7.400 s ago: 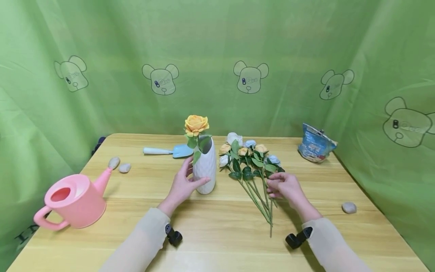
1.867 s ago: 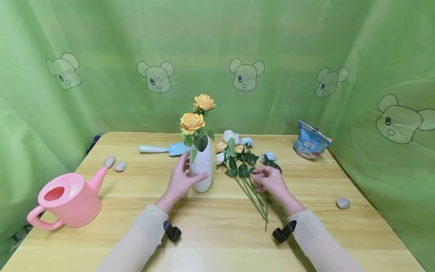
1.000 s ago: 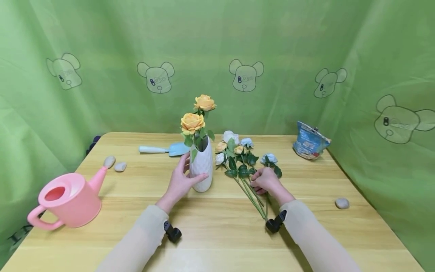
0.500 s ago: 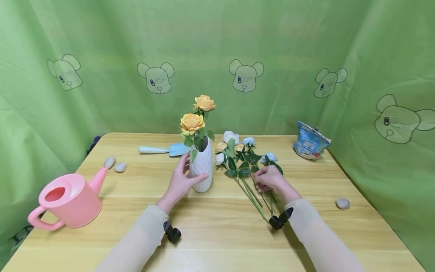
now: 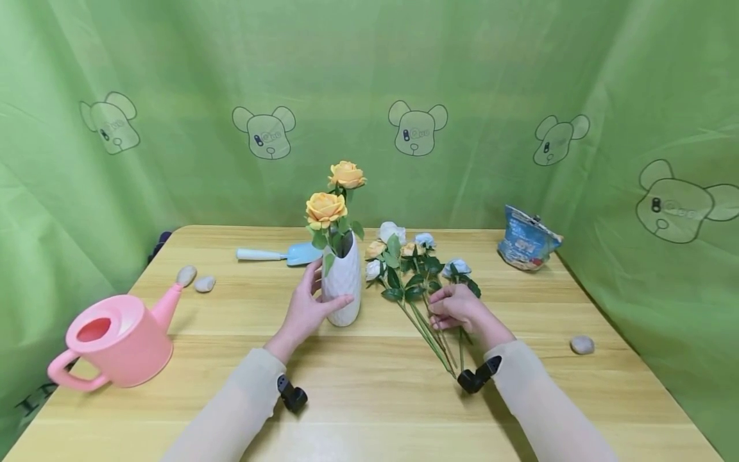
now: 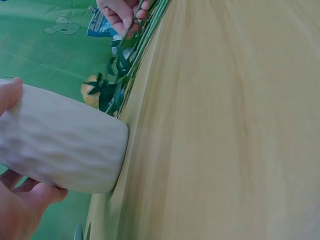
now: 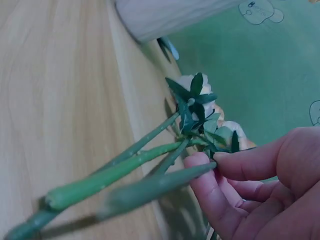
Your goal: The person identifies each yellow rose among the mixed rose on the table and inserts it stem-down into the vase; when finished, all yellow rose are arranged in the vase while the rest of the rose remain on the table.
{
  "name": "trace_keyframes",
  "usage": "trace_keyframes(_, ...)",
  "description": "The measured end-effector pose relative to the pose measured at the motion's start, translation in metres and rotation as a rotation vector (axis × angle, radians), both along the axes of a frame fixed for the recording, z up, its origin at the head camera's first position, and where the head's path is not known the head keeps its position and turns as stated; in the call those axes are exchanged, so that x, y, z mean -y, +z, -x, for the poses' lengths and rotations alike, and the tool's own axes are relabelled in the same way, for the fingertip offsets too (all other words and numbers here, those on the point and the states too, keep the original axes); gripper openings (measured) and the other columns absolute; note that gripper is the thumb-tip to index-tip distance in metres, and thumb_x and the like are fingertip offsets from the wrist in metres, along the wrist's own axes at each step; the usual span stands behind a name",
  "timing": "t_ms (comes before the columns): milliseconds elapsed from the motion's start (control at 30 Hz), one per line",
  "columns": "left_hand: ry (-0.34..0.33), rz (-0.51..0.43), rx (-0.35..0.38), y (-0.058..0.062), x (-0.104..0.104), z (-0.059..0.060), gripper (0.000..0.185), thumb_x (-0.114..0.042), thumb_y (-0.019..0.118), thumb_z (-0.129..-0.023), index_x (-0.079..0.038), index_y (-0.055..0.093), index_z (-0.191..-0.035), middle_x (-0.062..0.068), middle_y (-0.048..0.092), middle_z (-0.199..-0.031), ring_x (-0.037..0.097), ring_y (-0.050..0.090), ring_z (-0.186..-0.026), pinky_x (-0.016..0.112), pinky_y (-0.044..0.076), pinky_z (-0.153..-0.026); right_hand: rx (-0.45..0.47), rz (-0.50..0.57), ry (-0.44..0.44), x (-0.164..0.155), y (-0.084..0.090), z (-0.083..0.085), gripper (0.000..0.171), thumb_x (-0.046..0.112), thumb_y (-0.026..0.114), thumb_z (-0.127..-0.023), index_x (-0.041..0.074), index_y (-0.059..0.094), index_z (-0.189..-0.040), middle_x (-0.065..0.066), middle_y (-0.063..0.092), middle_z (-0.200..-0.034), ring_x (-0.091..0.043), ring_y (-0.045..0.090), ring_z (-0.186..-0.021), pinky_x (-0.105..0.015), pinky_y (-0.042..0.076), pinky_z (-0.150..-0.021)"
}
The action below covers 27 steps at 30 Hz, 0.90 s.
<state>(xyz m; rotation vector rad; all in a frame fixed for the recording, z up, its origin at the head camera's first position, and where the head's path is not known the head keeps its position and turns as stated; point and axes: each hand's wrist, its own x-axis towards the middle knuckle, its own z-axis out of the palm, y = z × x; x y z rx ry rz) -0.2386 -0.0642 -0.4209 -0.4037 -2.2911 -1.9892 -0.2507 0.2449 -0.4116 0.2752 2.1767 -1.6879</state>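
Your right hand (image 5: 458,309) sits at the centre right of the head view with its fingers (image 7: 220,167) pinching one green stem (image 7: 150,187) out of the bunch of loose roses (image 5: 412,269) lying on the surface (image 5: 369,398), just right of the white vase (image 5: 343,285). Your left hand (image 5: 306,311) wraps the lower body of that vase, thumb on the near side and fingers on the far side, bracing it upright. The pinched stem lies nearly flat, its long axis running from its cut end at the lower middle of the frame up to its bloom at the top of the bunch, so the flower points away from you and slightly left. The likeliest trouble, I would judge, is tangling: the leaves of the neighbouring stems overlap the one you hold, so a quick lift could drag others along or scatter them. The vase is tall and narrow and already carries two orange roses (image 5: 335,192) leaning above its mouth; a stem pushed in at a slant could knock those blooms or lever the vase over if your left hand loosens. From these views I cannot tell which bloom belongs to the stem you hold.
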Motion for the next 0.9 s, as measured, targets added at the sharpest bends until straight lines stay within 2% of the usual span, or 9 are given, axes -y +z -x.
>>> trace_keyframes(100, 0.014, 0.005, -0.026, -0.007, 0.000, 0.004, 0.084, -0.029, 0.082, -0.070, -0.030, 0.035, -0.138, 0.007, 0.045, -0.133, 0.028, 0.047, -0.118, 0.045, 0.041, -0.098, -0.027, 0.011, -0.010, 0.002, 0.004, -0.003, 0.033, -0.007, 0.055, -0.086, -0.012, 0.044, -0.116, -0.020, 0.058, -0.082, -0.023, 0.064, -0.063, -0.033, 0.057, -0.060)
trace_keyframes(167, 0.010, 0.012, -0.030, -0.001, -0.001, 0.000, 0.082, -0.026, 0.081, -0.072, -0.026, 0.034, -0.139, 0.010, 0.045, -0.133, 0.030, 0.047, -0.117, 0.047, 0.041, -0.097, -0.047, 0.034, -0.029, 0.004, 0.007, -0.005, 0.034, -0.006, 0.055, -0.086, -0.011, 0.043, -0.117, -0.021, 0.058, -0.084, -0.026, 0.064, -0.066, -0.033, 0.057, -0.062)
trace_keyframes(333, 0.002, 0.017, -0.018, 0.001, 0.000, -0.001, 0.083, -0.025, 0.081, -0.072, -0.025, 0.034, -0.140, 0.012, 0.044, -0.134, 0.031, 0.046, -0.119, 0.046, 0.040, -0.099, -0.121, 0.119, -0.050, 0.011, 0.018, -0.008, 0.036, -0.003, 0.056, -0.088, -0.011, 0.041, -0.120, -0.020, 0.060, -0.090, -0.031, 0.065, -0.074, -0.035, 0.057, -0.067)
trace_keyframes(400, 0.009, 0.014, -0.024, -0.006, 0.001, 0.004, 0.084, -0.030, 0.083, -0.069, -0.030, 0.034, -0.138, 0.009, 0.044, -0.134, 0.029, 0.046, -0.119, 0.045, 0.040, -0.099, -0.161, 0.156, -0.047, 0.015, 0.024, -0.009, 0.034, -0.003, 0.056, -0.089, -0.010, 0.042, -0.119, -0.016, 0.059, -0.091, -0.030, 0.065, -0.076, -0.036, 0.057, -0.070)
trace_keyframes(667, 0.028, 0.027, -0.028, -0.007, 0.001, 0.004, 0.086, -0.033, 0.083, -0.068, -0.031, 0.034, -0.139, 0.010, 0.045, -0.134, 0.029, 0.047, -0.119, 0.043, 0.042, -0.098, -0.374, 0.396, -0.038, 0.042, 0.058, -0.016, 0.021, -0.003, 0.056, -0.089, 0.001, 0.048, -0.108, -0.006, 0.057, -0.090, -0.021, 0.063, -0.079, -0.037, 0.055, -0.077)
trace_keyframes(900, 0.033, 0.022, -0.011, -0.008, 0.000, 0.004, 0.086, -0.030, 0.083, -0.069, -0.031, 0.034, -0.139, 0.009, 0.045, -0.134, 0.028, 0.046, -0.119, 0.043, 0.042, -0.097, -0.581, 0.477, -0.065, 0.068, 0.091, -0.024, 0.028, -0.001, 0.062, -0.087, -0.006, 0.047, -0.110, -0.005, 0.060, -0.089, -0.018, 0.062, -0.077, -0.031, 0.056, -0.070)
